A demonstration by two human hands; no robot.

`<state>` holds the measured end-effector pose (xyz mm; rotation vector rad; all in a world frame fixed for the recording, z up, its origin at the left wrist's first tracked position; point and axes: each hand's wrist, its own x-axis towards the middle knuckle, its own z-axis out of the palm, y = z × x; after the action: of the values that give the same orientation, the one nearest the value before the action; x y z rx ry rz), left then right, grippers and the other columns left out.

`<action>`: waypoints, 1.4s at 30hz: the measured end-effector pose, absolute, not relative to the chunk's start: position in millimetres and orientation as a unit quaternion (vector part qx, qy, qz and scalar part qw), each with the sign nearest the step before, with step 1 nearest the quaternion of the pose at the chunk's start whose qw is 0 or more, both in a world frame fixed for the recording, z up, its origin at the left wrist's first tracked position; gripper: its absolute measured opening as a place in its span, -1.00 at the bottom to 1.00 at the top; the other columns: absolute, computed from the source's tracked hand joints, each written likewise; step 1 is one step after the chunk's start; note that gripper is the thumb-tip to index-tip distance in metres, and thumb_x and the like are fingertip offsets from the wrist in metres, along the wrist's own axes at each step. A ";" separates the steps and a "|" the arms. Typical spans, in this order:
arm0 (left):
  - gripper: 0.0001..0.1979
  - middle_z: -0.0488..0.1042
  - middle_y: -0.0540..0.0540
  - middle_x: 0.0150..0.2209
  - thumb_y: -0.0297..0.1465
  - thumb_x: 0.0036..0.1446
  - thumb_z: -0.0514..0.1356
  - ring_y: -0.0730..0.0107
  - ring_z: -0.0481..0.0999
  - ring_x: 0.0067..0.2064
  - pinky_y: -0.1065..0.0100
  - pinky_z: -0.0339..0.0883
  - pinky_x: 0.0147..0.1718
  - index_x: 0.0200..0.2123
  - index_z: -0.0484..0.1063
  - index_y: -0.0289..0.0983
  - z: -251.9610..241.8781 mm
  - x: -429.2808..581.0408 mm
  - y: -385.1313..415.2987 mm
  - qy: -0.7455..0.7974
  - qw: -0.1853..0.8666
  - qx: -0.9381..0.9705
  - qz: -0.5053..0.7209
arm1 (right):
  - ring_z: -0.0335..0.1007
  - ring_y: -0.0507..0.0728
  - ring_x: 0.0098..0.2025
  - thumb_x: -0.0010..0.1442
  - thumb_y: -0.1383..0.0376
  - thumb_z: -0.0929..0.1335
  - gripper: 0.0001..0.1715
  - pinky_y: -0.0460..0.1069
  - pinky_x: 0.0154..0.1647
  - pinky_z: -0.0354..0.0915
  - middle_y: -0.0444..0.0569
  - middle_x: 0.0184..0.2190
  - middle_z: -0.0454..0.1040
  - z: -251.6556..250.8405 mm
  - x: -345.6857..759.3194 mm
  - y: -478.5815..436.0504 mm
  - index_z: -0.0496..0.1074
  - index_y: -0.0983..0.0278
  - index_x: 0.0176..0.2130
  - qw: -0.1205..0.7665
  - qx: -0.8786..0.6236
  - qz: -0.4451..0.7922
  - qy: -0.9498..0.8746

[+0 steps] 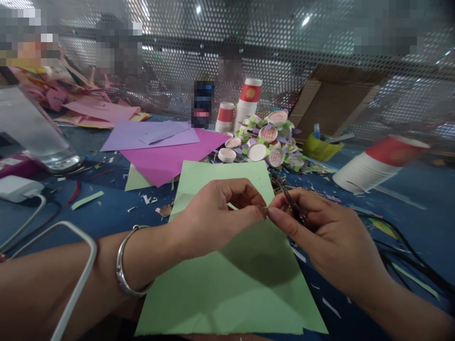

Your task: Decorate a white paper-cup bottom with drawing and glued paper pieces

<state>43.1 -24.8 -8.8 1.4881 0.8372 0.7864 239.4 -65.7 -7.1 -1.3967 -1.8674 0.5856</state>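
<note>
My left hand (222, 218) is closed in a pinch over a green sheet of paper (227, 303). Its thumb and finger meet the fingertips of my right hand (316, 227) at a tiny bit of green paper (266, 207), mostly hidden by the fingers. Dark metal scissors (293, 203) rest in my right hand, held against the palm and fingers; their handles are partly covered. The green sheet lies flat under both hands, shaded by them.
Behind the sheet is a pile of decorated round paper discs (256, 151). Purple paper (156, 135), stacked paper cups (245, 106), a tilted cup stack (377, 163) and a yellow-green holder (322, 147) stand around. At left are a glass (60, 151) and a white cable (80, 284).
</note>
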 end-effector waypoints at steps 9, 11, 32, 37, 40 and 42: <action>-0.90 0.43 0.03 -0.38 -0.40 0.21 0.28 0.51 0.35 -0.33 0.41 0.20 -0.31 -0.34 0.44 -0.28 -7.2 46.8 -24.3 0.329 0.647 0.568 0.388 | 0.44 0.10 -0.45 0.36 -0.15 0.27 -0.50 -0.05 -0.54 0.31 -0.03 -0.37 0.56 -3.9 242.6 -66.8 0.53 0.15 -0.21 0.375 -0.530 0.237 -0.722; -0.89 0.43 0.04 -0.38 -0.40 0.24 0.27 0.52 0.36 -0.32 0.43 0.22 -0.29 -0.34 0.43 -0.28 -7.9 47.2 -23.9 0.312 0.658 0.557 0.398 | 0.42 0.08 -0.47 0.37 -0.12 0.28 -0.54 -0.06 -0.55 0.30 -0.05 -0.40 0.55 -4.8 242.8 -66.6 0.51 0.15 -0.22 0.366 -0.535 0.232 -0.725; -0.87 0.41 0.06 -0.35 -0.38 0.27 0.28 0.58 0.38 -0.31 0.49 0.27 -0.30 -0.29 0.41 -0.29 -12.8 47.6 -25.4 0.268 0.685 0.556 0.386 | 0.36 0.00 -0.52 0.40 0.09 0.32 -0.69 -0.10 -0.54 0.24 -0.17 -0.49 0.49 -6.2 239.9 -67.3 0.51 0.18 -0.30 0.352 -0.516 0.145 -0.767; -0.87 0.42 0.06 -0.35 -0.38 0.27 0.29 0.59 0.38 -0.32 0.49 0.27 -0.31 -0.29 0.41 -0.29 -14.0 48.6 -24.2 0.263 0.690 0.552 0.389 | 0.31 -0.03 -0.57 0.40 0.11 0.32 -0.70 -0.12 -0.57 0.19 -0.21 -0.54 0.44 -7.5 240.7 -68.5 0.50 0.20 -0.30 0.351 -0.512 0.127 -0.774; -0.87 0.42 0.07 -0.36 -0.38 0.26 0.29 0.59 0.39 -0.32 0.49 0.28 -0.31 -0.29 0.40 -0.30 -14.0 49.3 -24.6 0.262 0.692 0.549 0.389 | 0.32 -0.03 -0.56 0.41 0.11 0.31 -0.69 -0.13 -0.57 0.20 -0.20 -0.53 0.45 -6.5 239.8 -68.5 0.49 0.20 -0.31 0.351 -0.508 0.120 -0.778; -0.87 0.43 0.07 -0.36 -0.39 0.27 0.28 0.59 0.39 -0.32 0.48 0.28 -0.31 -0.29 0.40 -0.30 -13.4 49.4 -25.3 0.263 0.693 0.548 0.386 | 0.34 -0.03 -0.55 0.41 0.11 0.31 -0.68 -0.13 -0.56 0.21 -0.20 -0.52 0.46 -5.6 238.8 -67.9 0.49 0.20 -0.31 0.351 -0.505 0.117 -0.780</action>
<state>49.4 -25.3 -13.4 1.2250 0.5884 0.8632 238.8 -67.9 -5.6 -1.3061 -2.0190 0.3031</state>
